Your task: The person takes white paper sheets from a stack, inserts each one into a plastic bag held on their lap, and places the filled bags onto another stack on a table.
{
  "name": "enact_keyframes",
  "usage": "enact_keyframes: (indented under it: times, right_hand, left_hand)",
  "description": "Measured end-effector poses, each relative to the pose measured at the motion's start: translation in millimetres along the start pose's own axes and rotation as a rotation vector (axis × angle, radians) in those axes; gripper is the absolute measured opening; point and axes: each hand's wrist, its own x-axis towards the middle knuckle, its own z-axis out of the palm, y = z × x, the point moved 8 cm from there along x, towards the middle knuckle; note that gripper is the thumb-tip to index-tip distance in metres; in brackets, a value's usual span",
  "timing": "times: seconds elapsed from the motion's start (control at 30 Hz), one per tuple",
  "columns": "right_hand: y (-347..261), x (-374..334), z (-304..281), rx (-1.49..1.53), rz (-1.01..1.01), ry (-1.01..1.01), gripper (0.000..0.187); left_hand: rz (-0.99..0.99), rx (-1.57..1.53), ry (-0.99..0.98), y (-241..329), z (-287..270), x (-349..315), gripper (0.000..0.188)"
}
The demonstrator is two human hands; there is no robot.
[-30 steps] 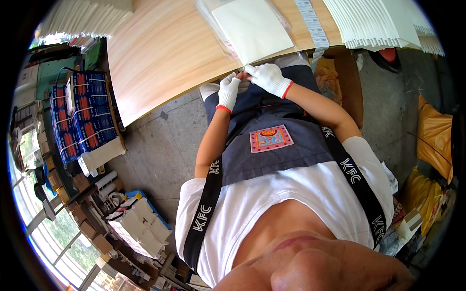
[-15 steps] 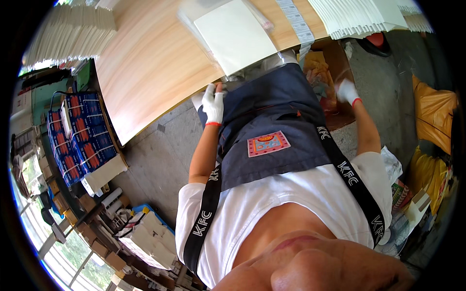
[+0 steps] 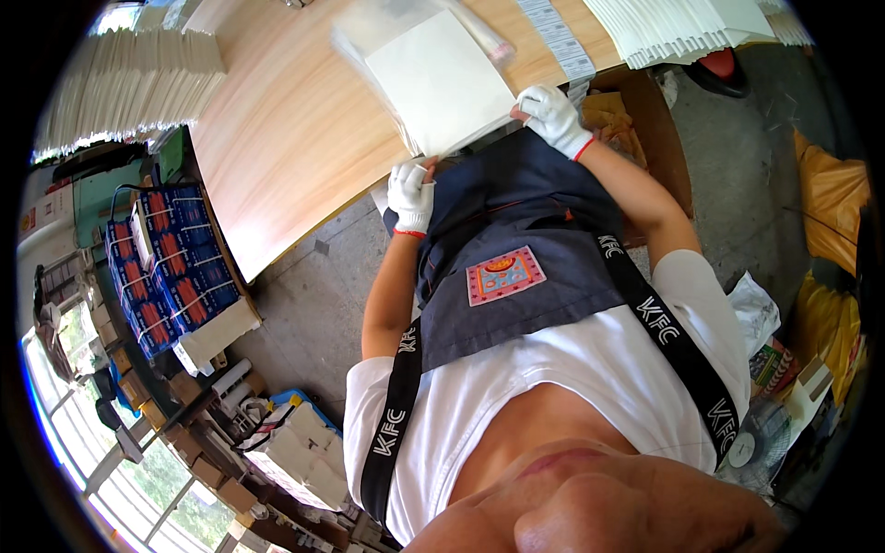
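A blank white sheet [image 3: 441, 83] lies on clear plastic bags [image 3: 355, 41] at the table's near edge. Both my hands wear white gloves with red cuffs, and bare fingertips show. Curled at the table edge, my left hand [image 3: 411, 196] is by the sheet's near left corner. My right hand [image 3: 551, 118] is closed at its near right corner, thumb and finger together. Whatever thin thing either hand pinches is hidden. Between the hands, the dark apron [image 3: 516, 203] meets the table edge.
A strip of printed labels [image 3: 560, 39] hangs over the wooden table [image 3: 277, 138] edge. White stacks [image 3: 678, 28] stand far right and far left [image 3: 138, 78]. Below the right side is a cardboard box [image 3: 668, 157] with an orange bag. Blue wrapped packs [image 3: 175, 263] stand left.
My right hand has come up from beside the cardboard box to the sheet's near right corner. My left hand has stayed by the table edge, its fingers more curled.
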Motion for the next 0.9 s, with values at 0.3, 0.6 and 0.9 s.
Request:
enact_keyframes:
  times: [0.3,0.6,0.9]
  right_hand:
    - [50.4,-53.6,23.8,0.162,0.797,0.647,0.016]
    - [190.5,-123.3,6.7,0.261,0.979,0.017,0.039]
    - [55.8,-101.3,-78.1,0.618,0.646,0.078,0.008]
  left_hand:
    - [-1.323,-1.82,0.64,-64.1,103.6,-69.3,0.011]
    - [-1.492,-1.572,-0.157,-3.7,150.8,-85.7,0.024]
    - [-1.221,-1.599,-0.77,113.8,197.4,2.8,0.036]
